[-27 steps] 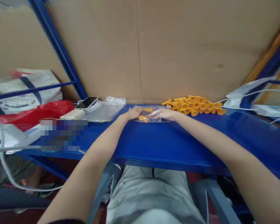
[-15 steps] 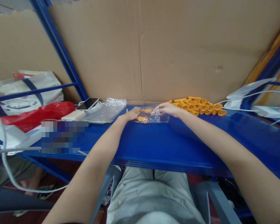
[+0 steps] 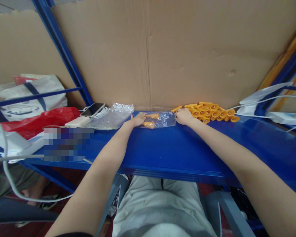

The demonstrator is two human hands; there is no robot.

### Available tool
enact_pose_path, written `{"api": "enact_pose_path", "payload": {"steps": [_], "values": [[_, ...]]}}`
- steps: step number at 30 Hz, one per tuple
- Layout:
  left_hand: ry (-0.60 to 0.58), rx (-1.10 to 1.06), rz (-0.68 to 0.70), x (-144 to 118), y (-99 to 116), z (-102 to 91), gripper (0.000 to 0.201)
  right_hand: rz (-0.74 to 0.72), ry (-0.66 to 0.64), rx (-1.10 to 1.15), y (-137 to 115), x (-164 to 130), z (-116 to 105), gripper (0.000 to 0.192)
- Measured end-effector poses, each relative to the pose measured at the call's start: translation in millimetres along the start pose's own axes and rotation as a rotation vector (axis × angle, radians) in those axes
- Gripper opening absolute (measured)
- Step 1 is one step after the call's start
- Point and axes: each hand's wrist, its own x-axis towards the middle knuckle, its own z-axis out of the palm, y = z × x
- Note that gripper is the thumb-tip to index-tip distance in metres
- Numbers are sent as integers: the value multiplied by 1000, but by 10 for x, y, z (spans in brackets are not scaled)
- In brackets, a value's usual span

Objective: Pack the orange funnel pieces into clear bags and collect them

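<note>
A clear plastic bag (image 3: 166, 119) lies flat on the blue tabletop with two orange trumpet-shaped plastic pieces (image 3: 149, 124) visible in it. My left hand (image 3: 138, 119) rests on the bag's left end beside these pieces, fingers laid out and thumb apart. At the bag's right end, my right hand (image 3: 184, 116) has its fingers bent and pressed together on the edge of the plastic. Just behind and right of that hand is a pile of similar orange trumpet-shaped pieces (image 3: 209, 112), their flared ends mostly facing me.
More clear plastic bags (image 3: 111, 118) lie to the left, next to a phone (image 3: 95, 109), a coiled white cable and a white charger (image 3: 77, 122). Further left are a red plastic bag (image 3: 44, 120) and a cloth bag (image 3: 37, 92). Cardboard (image 3: 162, 56) stands behind the blue table (image 3: 158, 151).
My right hand has shifted slightly right to the end of the bag, and its fingers have closed there. The bag lies flatter and a little further left. My left hand has moved slightly left.
</note>
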Motion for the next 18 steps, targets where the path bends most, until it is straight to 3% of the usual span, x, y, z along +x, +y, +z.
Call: {"api": "enact_pose_path", "payload": {"steps": [4, 7, 15, 18], "values": [[-3, 7, -2, 3, -9, 1, 61, 25, -12, 0, -58, 18, 10, 42], [-5, 10, -6, 2, -13, 3, 61, 69, 47, 79, 8, 50, 29, 40], [-14, 11, -12, -37, 28, -18, 62, 322, 464, 630, 481, 325, 206, 33], [-19, 8, -15, -48, 38, -27, 62, 424, 554, 844, 625, 406, 274, 26]]}}
